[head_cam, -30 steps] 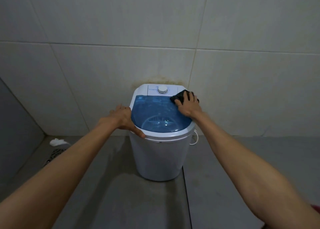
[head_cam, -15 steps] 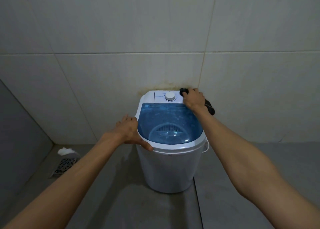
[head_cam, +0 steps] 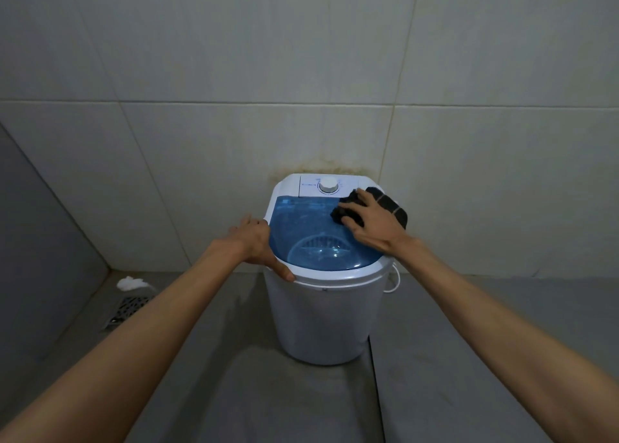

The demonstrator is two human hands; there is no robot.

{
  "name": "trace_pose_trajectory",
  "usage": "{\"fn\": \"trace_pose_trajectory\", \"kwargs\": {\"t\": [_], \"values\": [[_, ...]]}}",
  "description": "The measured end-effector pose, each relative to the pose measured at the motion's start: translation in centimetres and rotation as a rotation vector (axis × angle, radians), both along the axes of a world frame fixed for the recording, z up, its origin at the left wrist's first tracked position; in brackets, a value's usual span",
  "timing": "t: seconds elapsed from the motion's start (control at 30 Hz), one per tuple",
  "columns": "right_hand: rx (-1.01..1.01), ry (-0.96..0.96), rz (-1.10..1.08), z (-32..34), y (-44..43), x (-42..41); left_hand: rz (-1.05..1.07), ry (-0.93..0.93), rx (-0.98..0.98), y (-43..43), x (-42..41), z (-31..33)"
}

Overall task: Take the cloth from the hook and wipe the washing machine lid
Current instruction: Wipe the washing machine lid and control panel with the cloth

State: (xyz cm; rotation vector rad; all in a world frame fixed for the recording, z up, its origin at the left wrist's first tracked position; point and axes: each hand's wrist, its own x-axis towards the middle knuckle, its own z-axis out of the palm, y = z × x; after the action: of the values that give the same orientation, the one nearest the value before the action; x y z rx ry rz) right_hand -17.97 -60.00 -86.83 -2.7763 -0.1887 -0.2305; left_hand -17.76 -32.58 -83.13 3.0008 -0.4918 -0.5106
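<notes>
A small white washing machine (head_cam: 321,318) stands on the grey floor against the tiled wall. Its see-through blue lid (head_cam: 311,238) is closed, with a white dial (head_cam: 328,184) on the panel behind it. My right hand (head_cam: 373,223) presses a dark cloth (head_cam: 388,203) flat on the lid's back right corner; part of the cloth hangs over the machine's right edge. My left hand (head_cam: 258,244) grips the machine's left rim, thumb along the front edge.
A metal floor drain (head_cam: 129,310) lies at the left, with a white crumpled wad (head_cam: 130,282) beside it near the wall corner. A thin white cord (head_cam: 395,280) loops at the machine's right side. Brown stains mark the wall behind the machine.
My right hand slid the cloth from the back right corner beside the dial forward onto the blue lid. My left hand stayed on the left rim.
</notes>
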Motion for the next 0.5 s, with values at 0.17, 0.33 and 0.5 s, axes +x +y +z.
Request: {"fn": "trace_pose_trajectory", "kwargs": {"t": [0.17, 0.33, 0.5], "values": [[-0.038, -0.084, -0.064, -0.4, 0.1, -1.7, -0.006, -0.015, 0.029, 0.0, 0.0, -0.1], [-0.073, -0.003, -0.301, -1.0, 0.3, 0.3, -0.017, -0.016, 0.034, -0.1, 0.6, -0.4], [-0.093, 0.084, -0.238, 0.0, -0.8, 3.5, -0.018, -0.018, 0.077, -0.4, 1.2, -0.6]]}}
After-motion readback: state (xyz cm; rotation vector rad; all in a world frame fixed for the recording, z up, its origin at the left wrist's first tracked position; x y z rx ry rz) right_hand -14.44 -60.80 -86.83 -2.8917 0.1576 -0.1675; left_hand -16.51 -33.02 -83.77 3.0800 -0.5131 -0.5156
